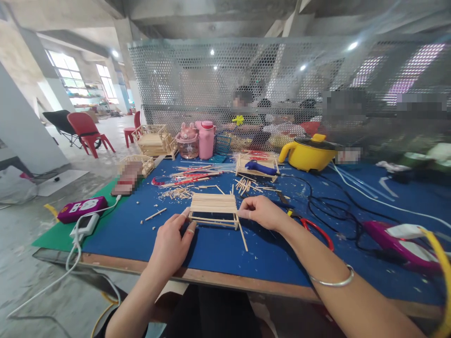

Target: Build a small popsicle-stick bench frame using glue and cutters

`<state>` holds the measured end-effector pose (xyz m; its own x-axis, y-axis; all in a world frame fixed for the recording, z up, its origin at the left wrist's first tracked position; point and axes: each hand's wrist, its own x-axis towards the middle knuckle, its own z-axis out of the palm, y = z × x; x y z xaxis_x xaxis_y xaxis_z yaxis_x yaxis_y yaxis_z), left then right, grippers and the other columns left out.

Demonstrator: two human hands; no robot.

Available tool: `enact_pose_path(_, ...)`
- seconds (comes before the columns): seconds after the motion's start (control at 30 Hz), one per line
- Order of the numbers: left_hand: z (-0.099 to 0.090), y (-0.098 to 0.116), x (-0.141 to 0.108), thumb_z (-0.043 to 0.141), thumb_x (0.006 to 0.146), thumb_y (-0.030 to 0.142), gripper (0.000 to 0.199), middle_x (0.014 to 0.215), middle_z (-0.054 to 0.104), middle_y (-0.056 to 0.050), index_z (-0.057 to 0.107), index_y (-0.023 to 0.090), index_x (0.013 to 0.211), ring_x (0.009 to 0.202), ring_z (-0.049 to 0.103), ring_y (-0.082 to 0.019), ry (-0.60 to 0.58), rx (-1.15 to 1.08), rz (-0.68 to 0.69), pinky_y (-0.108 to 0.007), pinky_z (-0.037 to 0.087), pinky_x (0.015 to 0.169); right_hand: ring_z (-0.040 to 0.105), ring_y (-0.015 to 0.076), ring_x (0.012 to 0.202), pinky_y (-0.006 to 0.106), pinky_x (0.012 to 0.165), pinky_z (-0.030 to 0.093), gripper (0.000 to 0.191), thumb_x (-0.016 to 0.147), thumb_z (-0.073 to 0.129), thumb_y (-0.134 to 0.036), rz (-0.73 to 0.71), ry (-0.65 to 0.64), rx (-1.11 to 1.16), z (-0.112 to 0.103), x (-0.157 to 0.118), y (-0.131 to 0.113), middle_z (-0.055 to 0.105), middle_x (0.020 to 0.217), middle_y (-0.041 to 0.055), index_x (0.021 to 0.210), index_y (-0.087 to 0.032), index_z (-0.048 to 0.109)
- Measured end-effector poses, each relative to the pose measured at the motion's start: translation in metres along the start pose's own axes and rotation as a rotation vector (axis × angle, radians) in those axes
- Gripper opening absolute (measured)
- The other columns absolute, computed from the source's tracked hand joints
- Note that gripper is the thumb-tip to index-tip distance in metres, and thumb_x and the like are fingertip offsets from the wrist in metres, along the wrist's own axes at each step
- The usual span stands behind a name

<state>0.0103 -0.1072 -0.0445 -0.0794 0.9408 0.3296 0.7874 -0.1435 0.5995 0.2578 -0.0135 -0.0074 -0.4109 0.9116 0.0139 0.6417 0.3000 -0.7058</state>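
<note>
A small bench-like frame (213, 204) of pale wooden sticks stands on the blue mat in front of me. My left hand (172, 241) grips its left end, thumb and fingers about the corner. At the right end, my right hand (262, 212) is closed in a pinch against the corner; whether it holds a small stick there is too small to tell. One loose stick (244, 237) slants down from the right corner toward me. Behind the frame lie cut sticks (244, 186) and a heap of short wooden bits (178, 193).
A blue-handled tool (261, 167) rests on another stick frame (241, 165). Red-handled pliers (319, 231) and black cables (313, 202) lie right. A yellow pot (310, 155), pink jug (206, 141) and stacked frames (155, 141) stand at the back; a phone (127, 178) sits left.
</note>
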Motion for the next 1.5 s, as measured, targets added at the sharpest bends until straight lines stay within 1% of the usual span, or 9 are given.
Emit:
enact_pose_path(0.27, 0.003, -0.004, -0.002, 0.046, 0.086, 0.037, 0.041, 0.099, 0.066, -0.006, 0.056, 0.020, 0.122, 0.089, 0.062, -0.021, 0.017, -0.023, -0.014, -0.035, 0.048, 0.081, 0.037, 0.0047, 0.043, 0.019, 0.041, 0.026, 0.035, 0.065, 0.070, -0.045, 0.139, -0.090, 0.302, -0.014, -0.006, 0.001, 0.055, 0.054, -0.0037, 0.076, -0.013, 0.064)
enact_pose_path(0.77, -0.001, 0.000, -0.002, 0.048, 0.085, 0.038, 0.039, 0.099, 0.065, -0.005, 0.055, 0.021, 0.119, 0.086, 0.061, -0.020, -0.022, -0.008, -0.030, -0.035, 0.047, 0.078, 0.047, 0.0096, 0.051, 0.023, 0.050, 0.038, 0.032, 0.066, 0.068, -0.045, 0.055, 0.027, 0.052, -0.001, -0.003, -0.004, 0.058, 0.058, -0.0009, 0.068, -0.014, 0.063)
enact_pose_path(0.9, -0.002, 0.003, -0.002, 0.049, 0.084, 0.037, 0.038, 0.096, 0.067, -0.004, 0.056, 0.021, 0.118, 0.081, 0.062, -0.019, -0.038, -0.022, -0.038, -0.035, 0.047, 0.077, 0.061, 0.0183, 0.083, 0.032, 0.076, 0.047, 0.025, 0.076, 0.060, -0.031, -0.317, 0.211, -0.163, 0.002, -0.013, -0.014, 0.068, 0.091, 0.0068, 0.097, -0.017, 0.065)
enact_pose_path(0.97, -0.002, 0.004, -0.002, 0.048, 0.085, 0.035, 0.034, 0.093, 0.068, -0.004, 0.059, 0.021, 0.114, 0.085, 0.062, -0.020, -0.056, 0.014, -0.018, -0.035, 0.046, 0.077, 0.052, 0.0233, 0.115, 0.040, 0.098, 0.038, 0.035, 0.084, 0.052, -0.032, -0.500, 0.160, -0.286, 0.008, -0.019, -0.023, 0.061, 0.121, 0.0098, 0.116, -0.021, 0.060)
enact_pose_path(1.03, -0.002, 0.004, -0.002, 0.047, 0.086, 0.033, 0.032, 0.092, 0.068, -0.004, 0.060, 0.021, 0.112, 0.089, 0.062, -0.022, -0.069, 0.051, -0.009, -0.036, 0.045, 0.078, 0.035, 0.0270, 0.133, 0.048, 0.109, 0.023, 0.049, 0.088, 0.046, -0.043, -0.546, 0.025, -0.413, 0.017, -0.025, -0.030, 0.045, 0.141, 0.0108, 0.132, -0.021, 0.049)
enact_pose_path(1.17, 0.004, 0.002, -0.005, 0.048, 0.085, 0.035, 0.049, 0.110, 0.064, -0.011, 0.045, 0.015, 0.130, 0.104, 0.059, -0.025, 0.013, 0.093, -0.028, -0.040, 0.045, 0.086, 0.019, 0.0325, 0.139, 0.058, 0.111, 0.003, 0.084, 0.081, 0.043, -0.067, -0.466, -0.119, -0.604, 0.032, -0.029, -0.036, 0.024, 0.151, 0.0156, 0.145, -0.014, 0.029)
enact_pose_path(1.3, 0.013, 0.014, -0.006, 0.054, 0.080, 0.046, 0.077, 0.146, 0.032, -0.021, 0.025, 0.011, 0.143, 0.135, 0.027, -0.036, 0.213, 0.316, 0.099, -0.057, 0.026, 0.105, 0.020, 0.0329, 0.139, 0.059, 0.110, -0.006, 0.095, 0.074, 0.048, -0.071, -0.484, -0.107, -0.642, 0.036, -0.028, -0.034, 0.024, 0.150, 0.0171, 0.146, -0.014, 0.025)
enact_pose_path(1.4, 0.018, 0.031, -0.002, 0.054, 0.082, 0.044, 0.066, 0.149, 0.029, -0.017, 0.036, 0.016, 0.139, 0.139, 0.019, -0.036, 0.095, 0.467, 0.277, -0.067, -0.001, 0.106, 0.023, 0.0336, 0.138, 0.060, 0.109, -0.006, 0.095, 0.072, 0.059, -0.064, -0.477, -0.098, -0.643, 0.036, -0.028, -0.033, 0.028, 0.149, 0.0183, 0.146, -0.015, 0.025)
enact_pose_path(1.5, 0.018, 0.041, 0.005, 0.053, 0.085, 0.040, 0.054, 0.142, 0.042, -0.018, 0.044, 0.015, 0.132, 0.136, 0.029, -0.034, 0.010, 0.512, 0.304, -0.068, -0.008, 0.104, 0.022, 0.0335, 0.138, 0.061, 0.109, -0.002, 0.096, 0.072, 0.061, -0.058, -0.448, -0.073, -0.632, 0.038, -0.028, -0.033, 0.027, 0.149, 0.0211, 0.147, -0.013, 0.021)
